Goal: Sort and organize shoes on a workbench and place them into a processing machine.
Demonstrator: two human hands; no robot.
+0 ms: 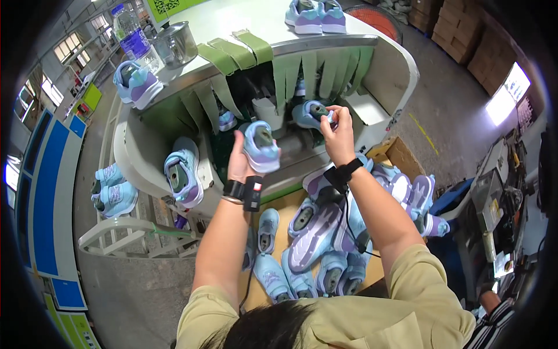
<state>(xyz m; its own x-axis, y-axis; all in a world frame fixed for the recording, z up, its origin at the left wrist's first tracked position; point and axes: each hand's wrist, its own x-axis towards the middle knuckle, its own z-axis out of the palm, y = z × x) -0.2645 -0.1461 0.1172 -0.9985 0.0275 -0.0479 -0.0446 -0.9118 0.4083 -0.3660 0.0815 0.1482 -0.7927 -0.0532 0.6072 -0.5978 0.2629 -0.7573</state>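
Observation:
A light blue and purple sneaker (265, 158) is in my left hand (238, 163), heel side toward me, with a dark insert in its opening. My right hand (339, 136) pinches the heel end of another such sneaker (304, 115) at the machine's mouth, its toe pointing left. Both hands are in front of the white machine (142, 154), whose opening is hung with pale green strips (286, 78). Behind my left hand, a further sneaker (226, 121) shows partly under the strips. One more sneaker (185, 174) rests on the machine's left ledge.
Below my arms, a cardboard box (395, 152) holds many piled sneakers (317, 235). On the machine's top stand a water bottle (131, 35), a metal pot (175, 45) and sneakers (317, 17). A pair (116, 192) sits at the left, near a pale metal frame (128, 235).

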